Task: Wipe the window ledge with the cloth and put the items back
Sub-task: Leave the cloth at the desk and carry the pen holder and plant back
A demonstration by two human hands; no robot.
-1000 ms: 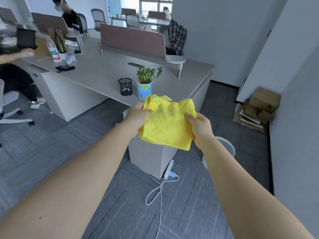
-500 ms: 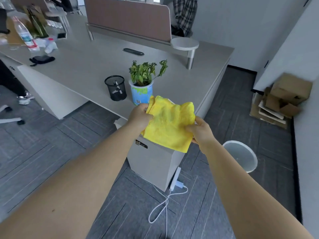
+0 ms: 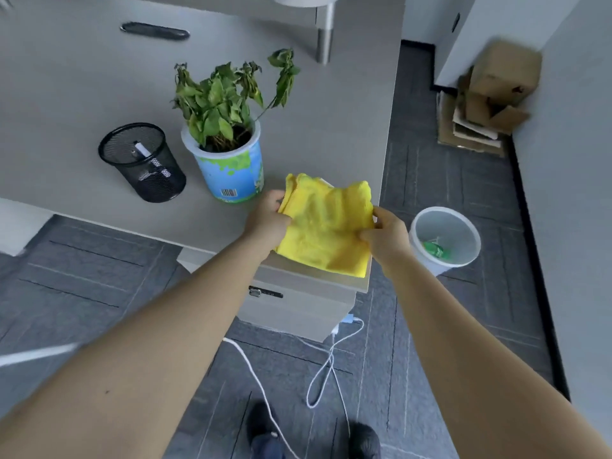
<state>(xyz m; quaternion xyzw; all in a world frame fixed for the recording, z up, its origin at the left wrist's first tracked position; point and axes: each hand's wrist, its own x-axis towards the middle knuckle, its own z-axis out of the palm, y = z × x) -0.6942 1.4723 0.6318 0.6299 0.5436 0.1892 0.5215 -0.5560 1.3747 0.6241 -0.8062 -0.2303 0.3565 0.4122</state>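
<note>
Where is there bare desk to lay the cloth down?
Bare desk lies right of the potted plant, up to the desk's right edge, and behind the plant toward the metal post. It is crowded by the mesh pen cup and plant. Left hand and right hand hold the cloth.

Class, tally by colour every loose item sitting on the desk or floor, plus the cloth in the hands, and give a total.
Yellow: 1, cloth
Black: 1, mesh pen holder
Blue-green: 1, plant pot
White: 1, waste bin
Brown: 1, cardboard pile
Total: 5
</note>
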